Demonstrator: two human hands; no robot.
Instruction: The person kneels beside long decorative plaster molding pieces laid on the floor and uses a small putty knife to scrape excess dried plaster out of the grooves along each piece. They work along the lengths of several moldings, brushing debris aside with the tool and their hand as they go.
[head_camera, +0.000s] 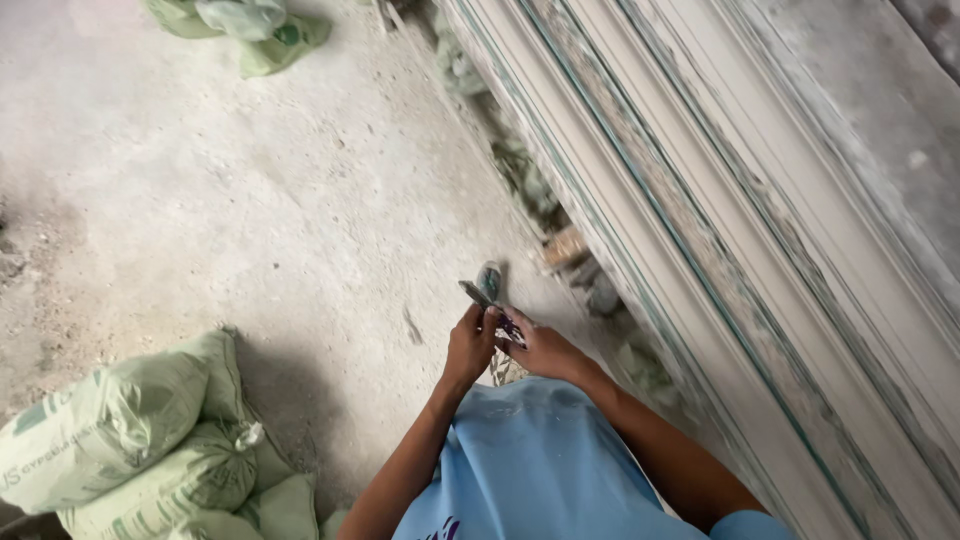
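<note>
A small flat tool (478, 294), too blurred to identify, sits low in the centre, pinched between the left hand (470, 347) and the right hand (540, 350), both closed on it. Right: stacked plaster mouldings (720, 230). On the floor (250, 200): about four green sacks (120, 430), more sacks top-left (245, 25), cut off.

The hands, left (470, 345) and right (540, 348), are meeting around a tool (485, 292) above the floor (250, 200). Sacks (150, 440) are lying to the left, more sacks (245, 25) far ahead, and stacked mouldings (740, 220) are running along the right, rubble (560, 250) beside them.
</note>
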